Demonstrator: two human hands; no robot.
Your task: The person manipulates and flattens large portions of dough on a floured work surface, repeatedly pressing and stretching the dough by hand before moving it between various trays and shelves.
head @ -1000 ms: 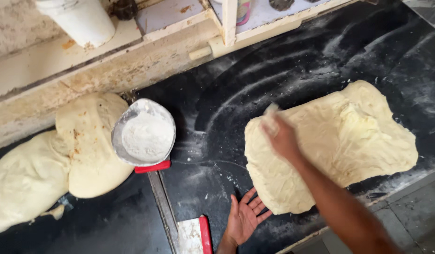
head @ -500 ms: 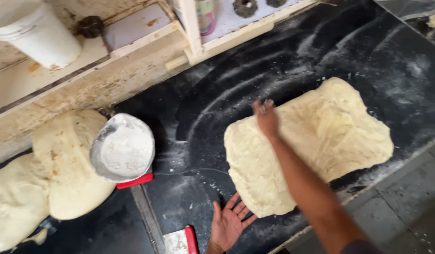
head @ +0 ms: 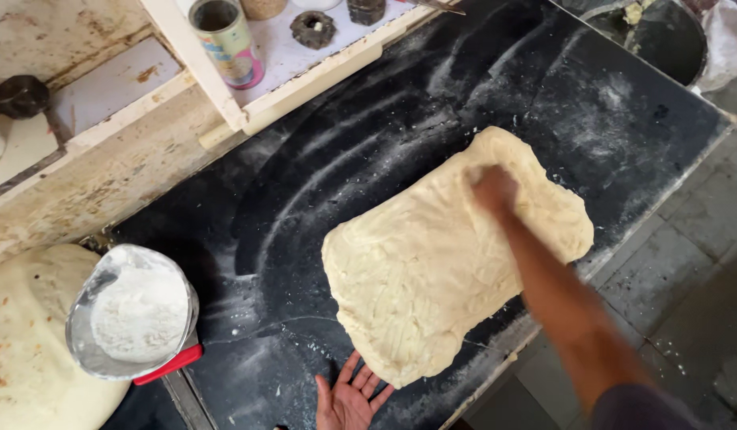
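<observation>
Dough (head: 432, 263) lies flattened in a rough slab on the black floured counter (head: 368, 151), toward its front right edge. Right hand (head: 494, 189) is on the dough's upper right part, blurred; can't tell if fingers are open or curled. Left hand (head: 348, 398) is palm up, fingers spread, holding nothing, at the counter's near edge just beside the dough's lower corner. Metal bowl (head: 131, 312) of flour sits to the left, next to a second dough mass (head: 26, 350). A can (head: 225, 36) stands on the shelf behind.

Under my hands, the black floured stone worktop (head: 400, 111) carries a flattened pale dough sheet (head: 432, 263); a metal flour bowl (head: 133, 310) sits leftward.
</observation>
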